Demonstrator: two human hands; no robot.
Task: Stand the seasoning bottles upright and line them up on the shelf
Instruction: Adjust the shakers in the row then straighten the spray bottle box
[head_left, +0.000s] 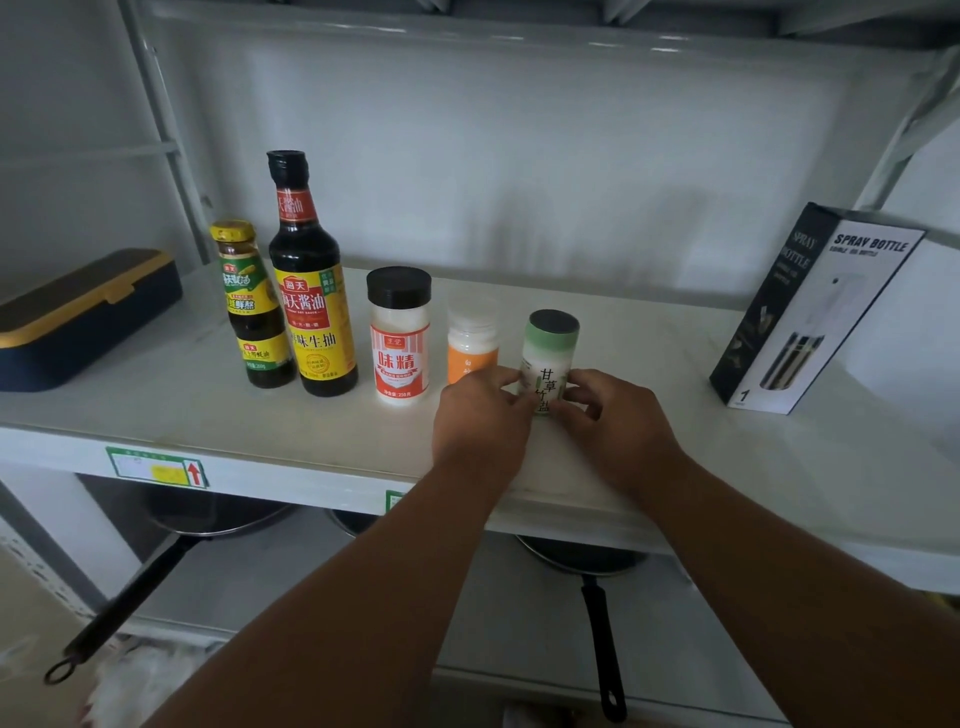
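Shelf (322, 441), seasoning row, left to right, all upright:
- oyster sauce bottle (253, 306), touching or just beside the next
- tall soy sauce bottle (311, 280)
- MSG jar (399, 338), black lid
- orange-label shaker (471, 345)
- green-cap salt shaker (549, 353), last in line

Left hand (480, 421) and right hand (618, 415): fingers (571, 395) curled round the salt shaker's base from both sides.

Status, judged: nothing seen lying down; row nearly complete. Left: final squaring and letting go
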